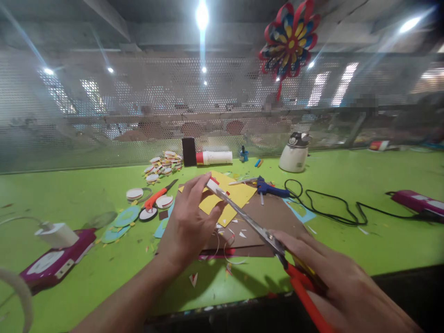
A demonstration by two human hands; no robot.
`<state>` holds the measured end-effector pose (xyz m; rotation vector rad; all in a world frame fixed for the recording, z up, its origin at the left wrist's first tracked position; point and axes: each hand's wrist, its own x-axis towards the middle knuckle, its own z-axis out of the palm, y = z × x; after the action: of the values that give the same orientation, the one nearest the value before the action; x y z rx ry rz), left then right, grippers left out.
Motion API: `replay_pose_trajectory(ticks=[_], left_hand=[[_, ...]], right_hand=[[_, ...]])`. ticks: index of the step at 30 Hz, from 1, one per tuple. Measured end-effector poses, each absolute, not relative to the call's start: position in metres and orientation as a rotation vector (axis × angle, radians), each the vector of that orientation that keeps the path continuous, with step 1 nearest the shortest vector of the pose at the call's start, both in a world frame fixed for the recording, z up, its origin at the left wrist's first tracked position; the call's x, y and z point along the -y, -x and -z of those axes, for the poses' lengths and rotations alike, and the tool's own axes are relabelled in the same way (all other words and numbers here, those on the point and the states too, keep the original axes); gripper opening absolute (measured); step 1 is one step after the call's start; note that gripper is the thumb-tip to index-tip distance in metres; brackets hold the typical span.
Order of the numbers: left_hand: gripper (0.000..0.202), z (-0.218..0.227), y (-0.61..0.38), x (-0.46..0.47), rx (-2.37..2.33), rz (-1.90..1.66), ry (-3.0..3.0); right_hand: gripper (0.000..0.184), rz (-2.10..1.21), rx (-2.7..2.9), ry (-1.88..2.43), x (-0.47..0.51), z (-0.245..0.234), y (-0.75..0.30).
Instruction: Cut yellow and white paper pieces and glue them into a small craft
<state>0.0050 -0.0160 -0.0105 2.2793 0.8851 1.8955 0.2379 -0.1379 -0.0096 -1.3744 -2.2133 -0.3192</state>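
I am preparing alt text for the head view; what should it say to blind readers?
A right hand holds scissors up to a small piece in the left hand. On the green table are a yellow sheet, a brown sheet and a blue glue gun.

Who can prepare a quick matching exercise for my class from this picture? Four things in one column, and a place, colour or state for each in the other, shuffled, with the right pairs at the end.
Column one
1. Right hand
2. Glue gun
3. Flower decoration
4. Pale jug

Column two
A. High in the picture, right of centre
B. Standing upright, dark on top
C. Gripping scissors
D. Mostly blue, lying down

Right pairs: 1-C, 2-D, 3-A, 4-B
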Motion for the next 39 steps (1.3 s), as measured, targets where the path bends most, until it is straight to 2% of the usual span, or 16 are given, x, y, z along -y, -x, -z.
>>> replay_pose_trajectory(ticks=[9,15,24,33,39], left_hand=[[0.06,0.012,-0.004,0.017,-0.887,-1.898,-2.221],[0.057,0.01,-0.005,0.015,-0.864,-1.881,-2.147],[0.054,0.007,-0.008,0.014,-0.705,-1.854,-2.019],[0.051,-0.001,-0.01,0.023,-0.545,-1.717,-1.763],[0.047,-0.003,-0.008,0.025,-0.447,-1.49,-1.72]], right_hand=[[0.051,0.307,2.168,1.334,0.139,0.012,-0.233],[0.056,0.085,2.166,1.408,0.136,0.014,-0.236],[0.041,0.042,2.041,1.32,0.137,-0.001,-0.235],[0.039,0.056,1.955,1.41,0.136,0.023,-0.254],[0.043,0.102,1.966,1.451,0.136,0.03,-0.263]])
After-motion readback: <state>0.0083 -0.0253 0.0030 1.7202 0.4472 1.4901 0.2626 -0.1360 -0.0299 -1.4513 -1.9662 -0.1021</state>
